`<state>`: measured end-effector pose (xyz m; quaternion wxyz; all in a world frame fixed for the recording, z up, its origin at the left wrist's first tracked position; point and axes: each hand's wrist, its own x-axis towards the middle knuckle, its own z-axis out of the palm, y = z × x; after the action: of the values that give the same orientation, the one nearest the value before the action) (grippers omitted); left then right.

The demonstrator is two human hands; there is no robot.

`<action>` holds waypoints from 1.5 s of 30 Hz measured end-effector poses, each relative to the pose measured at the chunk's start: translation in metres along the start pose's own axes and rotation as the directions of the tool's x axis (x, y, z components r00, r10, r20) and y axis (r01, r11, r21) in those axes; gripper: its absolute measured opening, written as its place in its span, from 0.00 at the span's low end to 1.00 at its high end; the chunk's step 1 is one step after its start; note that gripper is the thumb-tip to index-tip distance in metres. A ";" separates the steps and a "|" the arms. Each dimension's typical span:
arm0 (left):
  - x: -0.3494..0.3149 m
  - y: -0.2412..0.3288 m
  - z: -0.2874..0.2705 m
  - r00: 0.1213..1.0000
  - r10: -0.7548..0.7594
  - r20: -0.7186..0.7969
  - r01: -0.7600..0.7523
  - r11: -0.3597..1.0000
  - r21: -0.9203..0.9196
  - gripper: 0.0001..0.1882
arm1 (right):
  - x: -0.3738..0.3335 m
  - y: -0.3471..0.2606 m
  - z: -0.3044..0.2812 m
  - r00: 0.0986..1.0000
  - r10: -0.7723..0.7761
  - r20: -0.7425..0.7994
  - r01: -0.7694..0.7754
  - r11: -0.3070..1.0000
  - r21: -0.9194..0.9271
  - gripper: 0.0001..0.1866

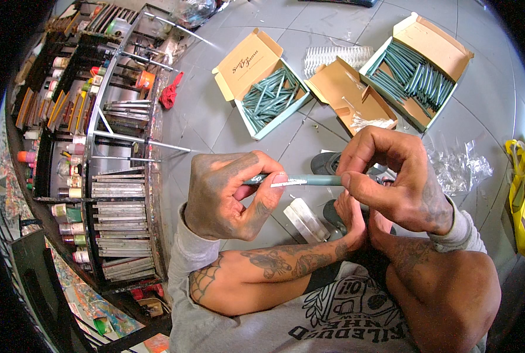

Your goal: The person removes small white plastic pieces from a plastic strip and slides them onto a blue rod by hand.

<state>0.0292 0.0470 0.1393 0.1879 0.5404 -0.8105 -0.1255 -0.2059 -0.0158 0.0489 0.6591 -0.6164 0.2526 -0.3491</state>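
Note:
My left hand (230,194) pinches a slim dark-teal pen (309,180) with white print on its barrel, thumb and index finger near its left end. At the pen's right end my right hand (395,176) is closed, thumb against index finger, hiding the tip. The pen lies level between both hands, above my crossed legs. Beyond them, an open cardboard box (305,99) holds many loose teal pens. A second open box (461,56) at the right is filled with similar pens in bundles or rows. Between these boxes, a smaller carton (327,82) contains thin white strands (371,122).
At my left stands a rack (89,170) of paint jars and stacked frames. A clear ridged plastic tray (339,56), crumpled clear wrap (465,167), a yellow bag (524,194) and a white packet (305,219) lie on the grey tiled floor, with a red cloth (170,91) near the rack.

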 end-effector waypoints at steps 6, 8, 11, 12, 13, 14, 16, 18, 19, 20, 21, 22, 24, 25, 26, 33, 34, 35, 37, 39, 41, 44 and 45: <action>-0.001 0.000 -0.002 1.000 -0.026 0.008 0.026 0.999 -0.018 0.07 | -0.001 0.000 -0.002 1.000 0.023 -0.001 -0.023 1.000 -0.006 0.07; -0.001 -0.001 -0.002 1.000 -0.018 0.009 0.018 1.000 -0.010 0.07 | -0.001 0.001 -0.002 1.000 0.003 -0.003 -0.003 1.000 -0.010 0.07; 0.001 0.000 -0.003 1.000 -0.008 0.007 0.008 1.000 0.000 0.07 | -0.001 0.001 -0.002 1.000 0.014 -0.009 -0.014 1.000 0.012 0.07; 0.001 0.000 -0.003 1.000 -0.014 0.004 0.014 1.000 -0.004 0.07 | 0.000 0.002 -0.002 1.000 0.012 -0.007 -0.012 1.000 0.008 0.07; 0.000 0.001 -0.003 1.000 -0.020 0.001 0.020 1.000 -0.008 0.07 | 0.000 0.002 -0.003 1.000 0.009 -0.004 -0.009 1.000 0.004 0.07; 0.000 0.001 -0.003 1.000 -0.024 0.000 0.024 1.000 -0.004 0.07 | 0.000 0.003 -0.004 1.000 0.007 -0.001 -0.007 1.000 0.000 0.07; 0.000 0.001 -0.003 1.000 -0.030 -0.001 0.030 1.000 0.003 0.06 | 0.000 0.003 -0.004 1.000 -0.004 0.001 0.004 1.000 -0.003 0.07; 0.000 0.001 -0.002 1.000 -0.026 -0.008 0.026 1.000 -0.003 0.06 | -0.001 0.003 -0.005 1.000 -0.006 0.000 0.006 1.000 -0.004 0.07; 0.000 0.001 -0.002 1.000 -0.024 -0.011 0.024 1.000 -0.005 0.06 | -0.001 0.003 -0.005 1.000 -0.003 -0.002 0.003 1.000 -0.002 0.07; 0.000 0.001 -0.002 1.000 -0.023 -0.013 0.023 1.000 -0.002 0.05 | -0.001 0.003 -0.005 1.000 0.000 -0.004 0.000 1.000 0.000 0.06; 0.000 0.001 -0.002 1.000 -0.022 -0.016 0.022 1.000 0.002 0.05 | -0.001 0.003 -0.005 1.000 0.000 -0.008 0.000 1.000 0.001 0.06; 0.001 0.001 -0.002 1.000 -0.021 -0.018 0.022 1.000 0.006 0.05 | -0.001 0.004 -0.004 1.000 0.000 -0.012 0.000 1.000 0.004 0.06; 0.001 0.001 -0.002 1.000 -0.021 -0.022 0.021 1.000 0.011 0.05 | -0.001 0.004 -0.005 1.000 -0.007 -0.017 0.008 1.000 0.006 0.06; 0.000 0.001 -0.002 0.999 -0.022 -0.026 0.023 1.000 0.015 0.05 | -0.001 0.004 -0.005 1.000 -0.015 -0.016 0.015 1.000 0.007 0.06; -0.001 0.001 -0.003 0.999 -0.026 -0.029 0.026 1.000 0.016 0.05 | -0.001 0.004 -0.004 1.000 -0.022 -0.016 0.022 1.000 0.008 0.06; -0.002 -0.001 -0.004 0.999 -0.028 -0.030 0.028 0.999 0.015 0.05 | -0.001 0.003 -0.004 0.999 -0.006 -0.039 0.006 1.000 0.021 0.06; -0.002 -0.001 -0.004 0.999 -0.024 -0.030 0.024 1.000 0.019 0.05 | -0.001 0.003 -0.004 0.999 -0.005 -0.040 0.006 1.000 0.022 0.07; -0.002 -0.001 -0.004 0.999 -0.014 -0.030 0.015 1.000 0.022 0.05 | -0.001 0.003 -0.005 0.999 -0.004 -0.042 0.005 1.000 0.023 0.07; -0.001 -0.002 -0.004 1.000 0.004 -0.030 -0.003 1.000 0.028 0.05 | -0.001 0.004 -0.005 0.999 -0.001 -0.043 0.002 1.000 0.023 0.07; -0.001 -0.002 -0.004 0.999 0.007 -0.035 -0.006 1.000 0.026 0.05 | -0.001 0.004 -0.005 0.999 -0.001 -0.042 0.002 1.000 0.019 0.07; -0.001 -0.001 -0.004 0.999 0.008 -0.036 -0.007 1.000 0.027 0.05 | 0.000 0.004 -0.005 0.999 -0.004 -0.037 0.004 1.000 0.011 0.07; 0.000 -0.002 -0.004 1.000 0.012 -0.026 -0.012 0.999 0.030 0.05 | -0.001 0.004 -0.004 0.999 0.011 -0.037 -0.010 0.999 0.031 0.06; 0.001 -0.002 -0.004 1.000 0.013 -0.020 -0.013 0.999 0.032 0.05 | -0.001 0.003 -0.003 0.999 0.017 -0.035 -0.016 1.000 0.020 0.06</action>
<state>0.0321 0.0456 0.1424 0.1881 0.5393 -0.8140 -0.1059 -0.2085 -0.0170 0.0454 0.6635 -0.6015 0.2657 -0.3568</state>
